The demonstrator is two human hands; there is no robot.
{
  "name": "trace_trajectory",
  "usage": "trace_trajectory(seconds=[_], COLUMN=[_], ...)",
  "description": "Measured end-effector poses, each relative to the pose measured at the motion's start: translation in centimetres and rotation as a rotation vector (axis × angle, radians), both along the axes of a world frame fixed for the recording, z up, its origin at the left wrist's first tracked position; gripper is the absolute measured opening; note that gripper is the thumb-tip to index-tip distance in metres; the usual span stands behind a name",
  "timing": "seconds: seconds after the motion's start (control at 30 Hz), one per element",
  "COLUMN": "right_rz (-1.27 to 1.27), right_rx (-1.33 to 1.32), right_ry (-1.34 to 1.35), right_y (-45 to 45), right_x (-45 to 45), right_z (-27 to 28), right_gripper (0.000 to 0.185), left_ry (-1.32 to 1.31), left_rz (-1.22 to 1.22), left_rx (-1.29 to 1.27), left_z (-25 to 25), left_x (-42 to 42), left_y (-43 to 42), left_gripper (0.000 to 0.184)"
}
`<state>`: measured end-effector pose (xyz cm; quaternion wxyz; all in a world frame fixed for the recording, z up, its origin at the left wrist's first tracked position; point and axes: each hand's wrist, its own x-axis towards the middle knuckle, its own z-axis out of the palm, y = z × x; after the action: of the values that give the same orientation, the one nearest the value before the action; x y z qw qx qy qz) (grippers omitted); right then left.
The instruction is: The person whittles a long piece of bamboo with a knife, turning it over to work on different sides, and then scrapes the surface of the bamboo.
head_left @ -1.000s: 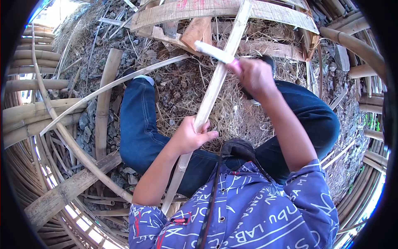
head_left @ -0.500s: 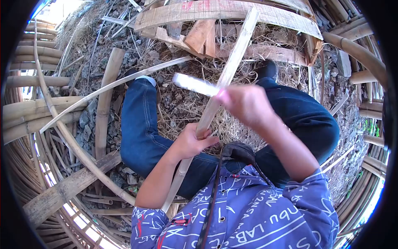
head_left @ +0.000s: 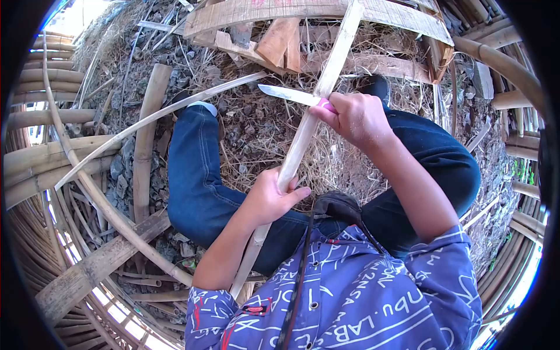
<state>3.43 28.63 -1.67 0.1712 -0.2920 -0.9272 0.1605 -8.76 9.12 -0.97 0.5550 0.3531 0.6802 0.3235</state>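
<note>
A long pale wooden strip point(head_left: 300, 137) runs diagonally from the wooden crate at the top down past my lap. My left hand point(head_left: 271, 197) is closed round its lower half, thumb stretched across toward the right. In my right hand point(head_left: 356, 116) is a knife point(head_left: 287, 94) with a pink handle, gripped in a fist. Its blade points left and its base lies against the strip, just above the middle. Part of the handle is hidden by my fingers.
A curved-slat wooden crate point(head_left: 280, 13) stands at the top. Bamboo poles point(head_left: 149, 134) and a thin split strip point(head_left: 157, 121) lie at the left. Bamboo railings point(head_left: 519, 105) are at the right. Dry straw and stones cover the ground between my legs.
The knife moved down along the strip, blurred, and is now back up near the middle, in clear view. My left hand has stayed on the strip.
</note>
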Motion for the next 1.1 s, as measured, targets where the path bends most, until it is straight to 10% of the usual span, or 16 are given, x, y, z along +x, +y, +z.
trace_trajectory(seconds=[0.17,0.23,0.3,0.67,1.1], right_rz=[-0.061,-0.379,-0.471,0.118,-0.145], right_rx=[0.388,-0.114,0.077,-0.303,-0.090], right_ry=[-0.257,-0.061,-0.149,0.019,0.046], right_y=[2.8,8.5,12.4,-5.2,1.0], right_x=[0.1,1.5,3.1,-0.5,2.1], right_z=[-1.8,-0.6,0.3,2.6,-0.8], right_gripper=[0.049,0.056,0.063,0.039,0.041], left_ry=[-0.052,-0.011,-0.092,-0.244,-0.215], left_rz=[0.030,0.000,0.025,0.064,0.063], left_rx=[-0.018,-0.023,0.043,-0.012,-0.120], left_z=[-0.2,0.1,-0.4,-0.6,-0.4], left_x=[-0.1,-0.1,0.0,-0.8,-0.5], left_y=[0.1,-0.6,-1.4,0.3,0.0], left_gripper=[0.033,0.032,0.032,0.031,0.031])
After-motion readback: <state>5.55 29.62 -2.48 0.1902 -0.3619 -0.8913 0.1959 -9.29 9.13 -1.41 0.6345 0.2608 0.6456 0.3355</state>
